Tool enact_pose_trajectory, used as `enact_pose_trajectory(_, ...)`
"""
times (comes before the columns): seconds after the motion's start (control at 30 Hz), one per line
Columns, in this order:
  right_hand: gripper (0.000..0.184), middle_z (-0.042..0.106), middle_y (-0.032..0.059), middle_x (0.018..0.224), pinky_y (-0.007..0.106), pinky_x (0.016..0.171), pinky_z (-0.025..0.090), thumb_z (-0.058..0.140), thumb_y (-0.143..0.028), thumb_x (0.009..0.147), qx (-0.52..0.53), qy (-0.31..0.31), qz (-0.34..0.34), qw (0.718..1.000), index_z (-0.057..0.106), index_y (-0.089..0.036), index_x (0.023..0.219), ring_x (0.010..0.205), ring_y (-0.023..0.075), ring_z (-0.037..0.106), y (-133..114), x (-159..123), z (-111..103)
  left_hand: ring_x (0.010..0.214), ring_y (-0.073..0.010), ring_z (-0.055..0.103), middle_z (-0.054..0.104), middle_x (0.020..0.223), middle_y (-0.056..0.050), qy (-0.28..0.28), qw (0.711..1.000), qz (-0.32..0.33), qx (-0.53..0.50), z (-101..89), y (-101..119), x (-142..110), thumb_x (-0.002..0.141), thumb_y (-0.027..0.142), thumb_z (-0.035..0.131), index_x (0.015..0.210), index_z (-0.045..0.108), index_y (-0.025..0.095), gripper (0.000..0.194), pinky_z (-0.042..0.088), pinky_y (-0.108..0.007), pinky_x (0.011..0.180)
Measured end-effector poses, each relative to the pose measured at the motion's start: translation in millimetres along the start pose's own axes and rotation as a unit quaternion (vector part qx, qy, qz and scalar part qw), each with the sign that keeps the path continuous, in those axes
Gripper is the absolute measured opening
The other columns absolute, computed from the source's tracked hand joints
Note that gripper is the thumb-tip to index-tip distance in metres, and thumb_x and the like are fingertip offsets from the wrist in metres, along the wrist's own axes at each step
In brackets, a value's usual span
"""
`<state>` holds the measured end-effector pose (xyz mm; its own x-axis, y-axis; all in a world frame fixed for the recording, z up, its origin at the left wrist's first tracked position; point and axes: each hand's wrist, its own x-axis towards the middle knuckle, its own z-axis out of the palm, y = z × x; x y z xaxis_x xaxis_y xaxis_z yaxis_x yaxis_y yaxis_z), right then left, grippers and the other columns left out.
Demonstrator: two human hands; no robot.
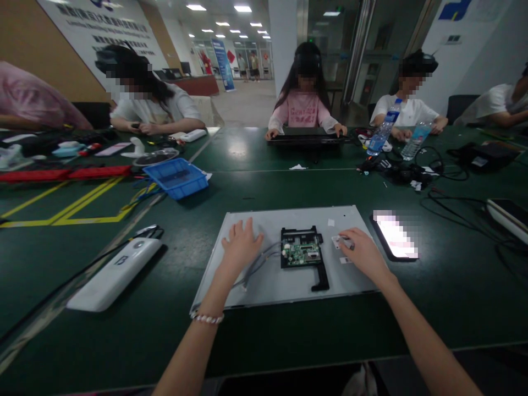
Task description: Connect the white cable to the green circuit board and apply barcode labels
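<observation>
A grey flat display panel (264,291) lies on the table in front of me, its back side up. On its middle sits a green circuit board (300,253) in a black plastic bracket (322,278). Grey cables (259,261) run from the board's left side. My left hand (242,242) is spread flat over the panel's left part, fingers apart and holding nothing. Over the panel's right part, my right hand (361,250) has its fingers drawn together beside small white labels (345,260). Whatever is at those fingertips is too small to make out.
A lit phone (395,235) lies right of the panel, a white power bank (117,274) with a cable to the left. Beyond are a blue plastic basket (177,179), water bottles (384,129) and tangled black cables (402,170). Several people sit across the table.
</observation>
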<state>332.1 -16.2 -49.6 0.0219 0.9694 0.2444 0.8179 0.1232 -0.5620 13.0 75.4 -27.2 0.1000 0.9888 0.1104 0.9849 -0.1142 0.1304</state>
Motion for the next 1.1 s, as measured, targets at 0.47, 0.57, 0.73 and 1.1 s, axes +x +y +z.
enact_pose_trajectory(0.47,0.025,0.060,0.0076,0.100,0.033,0.084,0.044,0.044,-0.023,0.085,-0.009,0.024,0.027,0.999,0.062,-0.017,0.101,0.090,0.0195,0.058,4.6,-2.4,1.5,0.124,-0.0270,0.042,0.043,0.134,-0.020,0.039,0.995,0.086,0.041,8.0,-24.8,-20.5,0.083,0.008,0.032,0.132,0.035,0.006,0.050,0.040,-0.042,0.098)
enact_pose_trajectory(0.57,0.025,0.060,0.0074,0.101,0.034,0.085,0.044,0.043,-0.022,0.086,-0.013,0.031,0.021,0.999,0.062,-0.018,0.102,0.092,0.0196,0.057,4.8,-2.8,1.9,0.123,-0.0254,0.045,0.044,0.134,-0.019,0.052,0.992,0.108,0.034,8.6,-31.8,-21.6,0.082,0.005,0.030,0.132,0.036,0.006,0.050,0.040,-0.041,0.099)
enact_pose_trajectory(0.73,0.024,0.059,0.0076,0.104,0.034,0.086,0.044,0.052,-0.026,0.082,-0.015,0.005,-0.012,1.000,0.062,-0.020,0.104,0.097,0.0209,0.056,5.1,-3.1,3.0,0.121,-0.0251,0.047,0.046,0.133,-0.017,0.076,0.991,0.109,0.010,10.2,-35.3,-22.1,0.083,0.007,0.030,0.132,0.036,0.007,0.050,0.040,-0.040,0.099)
enact_pose_trajectory(1.1,0.017,0.059,0.0065,0.098,0.031,0.079,0.044,0.049,-0.024,0.084,-0.057,0.024,0.010,0.998,0.062,-0.019,0.094,0.086,0.0183,0.058,10.7,-3.9,4.5,0.133,-0.0309,0.030,0.034,0.142,-0.019,0.180,0.980,0.089,-0.011,-3.2,-11.7,-31.9,0.087,0.023,0.039,0.133,0.034,0.012,0.048,0.026,-0.052,0.106)
